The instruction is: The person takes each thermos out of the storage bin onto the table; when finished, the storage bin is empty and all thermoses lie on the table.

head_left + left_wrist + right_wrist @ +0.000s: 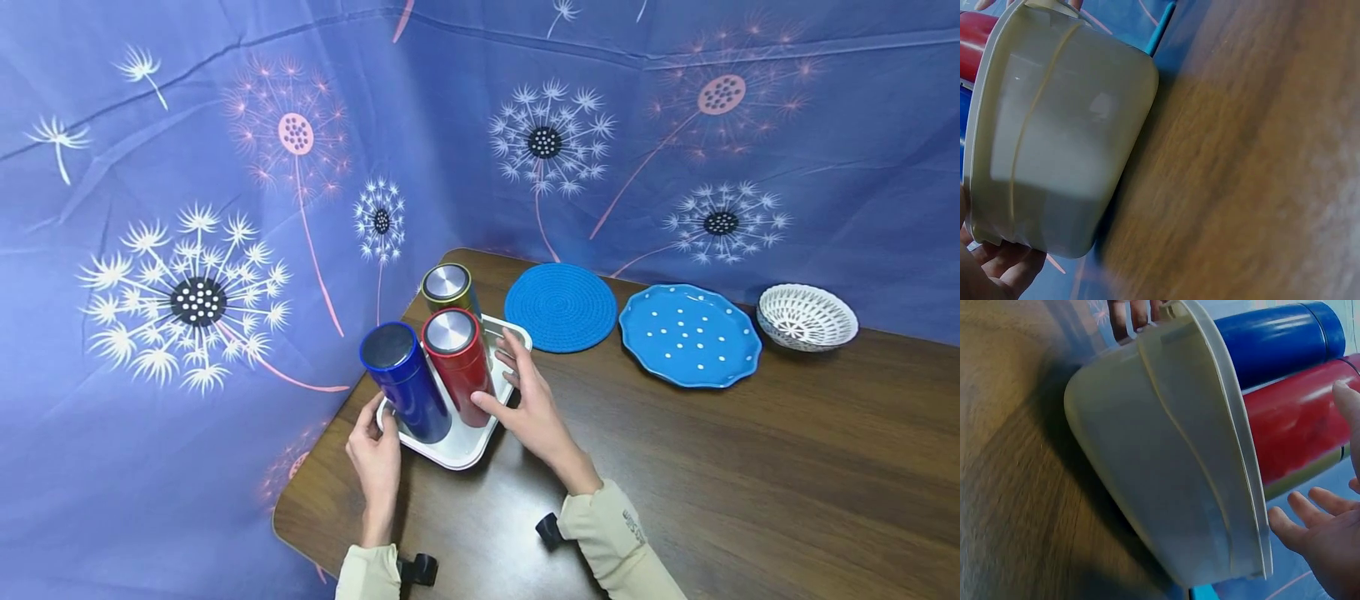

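Left hand (377,457) grips the white plastic tray's (457,450) near-left rim; right hand (528,408), fingers spread wide, beside the red metal canister (459,365). Blue canister (405,382), blue woven mat (560,307) beyond.

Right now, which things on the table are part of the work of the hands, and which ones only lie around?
In hand:
- white tray, with the left hand and right hand at its edges
- blue canister
- red canister
- gold canister

Lying about:
- blue woven mat
- blue dotted plate
- white basket bowl
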`<state>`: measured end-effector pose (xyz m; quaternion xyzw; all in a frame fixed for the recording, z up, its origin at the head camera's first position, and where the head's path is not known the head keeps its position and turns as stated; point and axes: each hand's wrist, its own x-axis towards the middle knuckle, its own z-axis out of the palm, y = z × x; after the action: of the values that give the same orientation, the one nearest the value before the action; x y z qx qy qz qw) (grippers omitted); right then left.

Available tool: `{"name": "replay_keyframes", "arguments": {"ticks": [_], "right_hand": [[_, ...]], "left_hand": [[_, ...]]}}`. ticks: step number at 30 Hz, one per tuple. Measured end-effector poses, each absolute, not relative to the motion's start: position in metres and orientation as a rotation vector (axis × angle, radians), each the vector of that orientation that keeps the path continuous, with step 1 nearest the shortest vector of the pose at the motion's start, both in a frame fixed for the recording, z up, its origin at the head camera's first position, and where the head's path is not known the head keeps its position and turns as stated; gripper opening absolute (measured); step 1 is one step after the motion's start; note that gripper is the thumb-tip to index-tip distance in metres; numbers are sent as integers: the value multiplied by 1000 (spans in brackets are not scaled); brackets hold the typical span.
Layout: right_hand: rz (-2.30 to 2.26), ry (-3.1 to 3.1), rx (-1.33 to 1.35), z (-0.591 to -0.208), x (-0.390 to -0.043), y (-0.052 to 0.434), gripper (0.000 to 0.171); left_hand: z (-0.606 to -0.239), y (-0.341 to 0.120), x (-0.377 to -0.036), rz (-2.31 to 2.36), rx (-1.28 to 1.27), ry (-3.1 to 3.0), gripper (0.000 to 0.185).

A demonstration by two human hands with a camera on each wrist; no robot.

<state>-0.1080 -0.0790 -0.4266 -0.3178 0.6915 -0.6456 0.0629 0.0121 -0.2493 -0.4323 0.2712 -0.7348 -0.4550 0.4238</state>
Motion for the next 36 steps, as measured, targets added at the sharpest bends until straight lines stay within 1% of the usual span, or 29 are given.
{"name": "replay_keyframes", "arguments": {"ticks": [3,7,9,12,17,22,29,36], "right_hand": [[-1958,2070,-943,-416,-104,-83,90],[-1956,2084,-928,-416,-102,-89,92],[-1973,2094,-938,-425,-103,-95,94],[-1971,2134,-920,-424,-101,-100,95],[-1987,2188,-884,-425,-97,-107,93],[-2024,2213,-862,-427,-96,-112,86],[-2078,2238,-907,-428,-97,-112,77],[-2136,2181,-841,-426,-95,-112,77]], "left_hand": [[-433,-249,12,-1151,682,-1832,31],[-434,-249,12,-1154,686,-1828,30],[-435,-249,12,-1150,688,-1829,30],[-435,-249,12,-1144,697,-1836,30],[-433,-246,12,-1144,717,-1837,30],[-435,-248,11,-1148,729,-1830,30],[-465,-261,5,-1178,728,-1782,30],[-472,-265,6,-1140,728,-1792,31]]}}
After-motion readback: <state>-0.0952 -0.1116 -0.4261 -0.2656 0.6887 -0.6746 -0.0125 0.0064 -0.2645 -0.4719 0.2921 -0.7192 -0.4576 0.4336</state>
